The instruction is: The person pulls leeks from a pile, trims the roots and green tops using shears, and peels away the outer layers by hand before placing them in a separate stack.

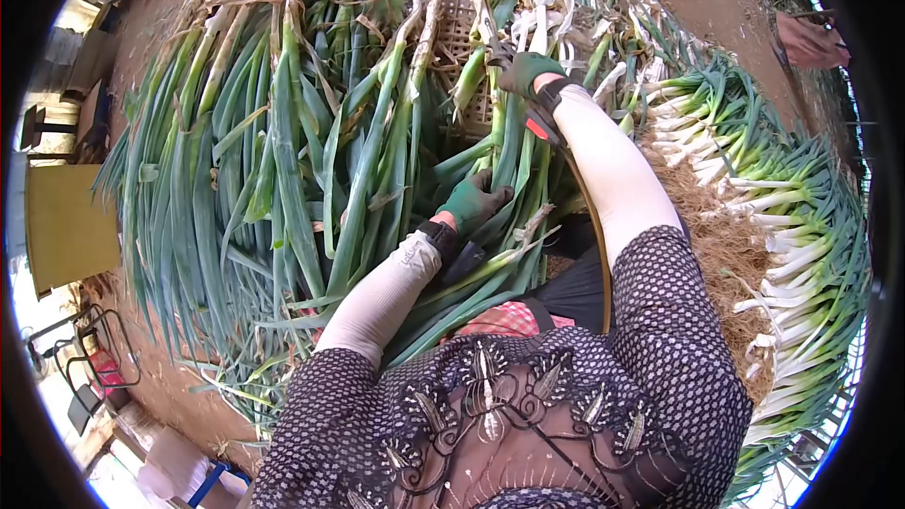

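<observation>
My left hand (476,200), in a green glove with a dark palm, is closed around the leaves of a long green onion (509,153) in front of my body. Farther ahead and to the right, my right hand (530,73), gloved the same way, has its fingers curled at the upper, root-end part of the onion; its exact grip is partly hidden. A pale stalk (539,30) shows just beyond that hand. Both wrists carry dark bands, with a black and red piece (542,125) below the right one.
A large heap of untrimmed green onions (273,160) spreads at the left. Behind the hands is a woven basket surface (457,24). Cleaned onions with white stems (792,264) lie in a curved row at the right, beside brown straw-like roots (721,236). A chair (99,358) stands at left.
</observation>
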Tool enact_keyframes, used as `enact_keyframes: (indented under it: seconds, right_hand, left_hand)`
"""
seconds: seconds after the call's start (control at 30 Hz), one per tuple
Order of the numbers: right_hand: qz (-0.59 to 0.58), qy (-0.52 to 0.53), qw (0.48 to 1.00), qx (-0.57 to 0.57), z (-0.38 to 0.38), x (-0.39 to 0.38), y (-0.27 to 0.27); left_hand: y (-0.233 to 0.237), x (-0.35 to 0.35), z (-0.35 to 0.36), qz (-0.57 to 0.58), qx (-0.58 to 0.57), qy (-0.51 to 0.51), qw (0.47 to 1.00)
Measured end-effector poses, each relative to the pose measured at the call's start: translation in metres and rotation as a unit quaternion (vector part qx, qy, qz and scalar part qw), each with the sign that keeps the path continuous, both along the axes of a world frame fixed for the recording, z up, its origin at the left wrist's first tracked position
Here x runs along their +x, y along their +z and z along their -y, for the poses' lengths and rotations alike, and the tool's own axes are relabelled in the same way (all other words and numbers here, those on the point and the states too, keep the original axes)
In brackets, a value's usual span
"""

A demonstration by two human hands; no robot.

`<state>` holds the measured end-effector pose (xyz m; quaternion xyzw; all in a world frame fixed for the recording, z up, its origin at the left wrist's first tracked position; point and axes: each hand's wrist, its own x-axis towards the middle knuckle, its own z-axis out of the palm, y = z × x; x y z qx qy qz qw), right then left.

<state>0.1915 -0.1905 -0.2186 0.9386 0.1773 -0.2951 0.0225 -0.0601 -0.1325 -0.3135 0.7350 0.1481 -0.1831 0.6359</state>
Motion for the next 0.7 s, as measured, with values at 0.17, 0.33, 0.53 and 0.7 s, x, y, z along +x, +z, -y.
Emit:
enact_keyframes:
  seconds: [0.17, 0.33, 0.53, 0.7]
  right_hand:
    - [-0.028, -0.046, 0.997, 0.049, 0.042, -0.063, 0.026]
    - [-0.144, 0.043, 0.988, 0.046, 0.096, -0.161, 0.076]
    - [-0.061, -0.028, 0.994, 0.086, 0.119, -0.169, 0.068]
    - [-0.015, -0.026, 0.997, 0.067, 0.089, -0.122, 0.030]
  left_hand:
    - [0.007, 0.002, 0.003, -0.066, -0.112, 0.071, 0.989]
    - [-0.013, 0.004, 0.007, -0.036, -0.048, 0.057, 0.997]
    - [0.020, -0.004, 0.024, 0.041, 0.113, 0.005, 0.993]
    - [0.071, -0.013, 0.044, 0.022, 0.192, -0.110, 0.975]
